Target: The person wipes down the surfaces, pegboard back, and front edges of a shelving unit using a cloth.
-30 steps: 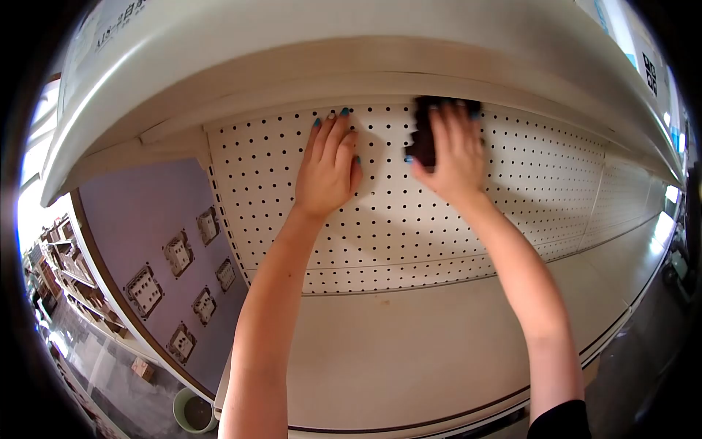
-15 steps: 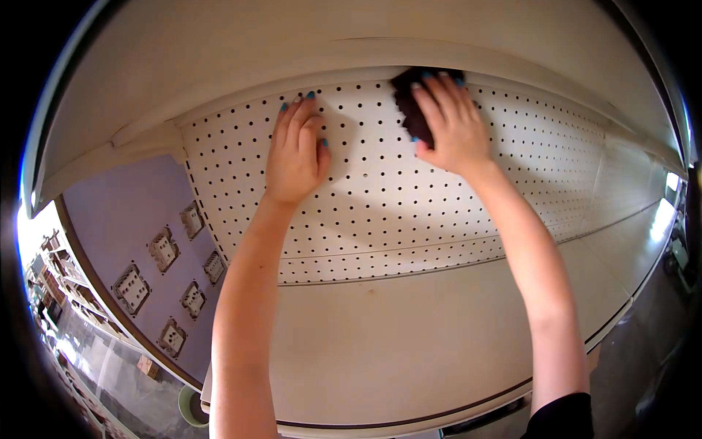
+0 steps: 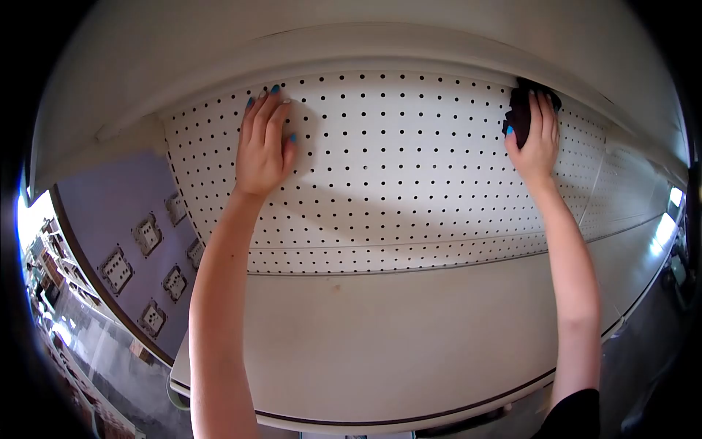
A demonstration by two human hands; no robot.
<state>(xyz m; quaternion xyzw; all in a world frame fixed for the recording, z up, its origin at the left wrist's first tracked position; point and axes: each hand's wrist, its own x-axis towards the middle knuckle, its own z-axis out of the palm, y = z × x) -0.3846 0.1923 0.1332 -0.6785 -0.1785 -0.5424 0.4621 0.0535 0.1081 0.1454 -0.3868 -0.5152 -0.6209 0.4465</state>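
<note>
A white perforated back panel [image 3: 380,155] spans the shelf bay. Against its upper left part rests my left hand [image 3: 261,150], fingers stretched upward and thumb apart, holding nothing. My right hand [image 3: 540,140] is at the panel's upper right, its fingers over a dark cloth [image 3: 520,117] that it presses to the panel. The bunched cloth touches the panel's top edge, just below the upper shelf [image 3: 351,36]. Part of the cloth is hidden behind my fingers.
Below the panel lies a pale lower shelf [image 3: 395,329]. At left stands a purple side board [image 3: 95,212] with several socket plates [image 3: 148,234]. Shelving units [image 3: 69,256] and a shiny floor show beyond it. The upper shelf overhangs both hands.
My right hand has slid to the right along the panel with the cloth. The view has turned slightly, and my left hand appears a little further left, still against the panel.
</note>
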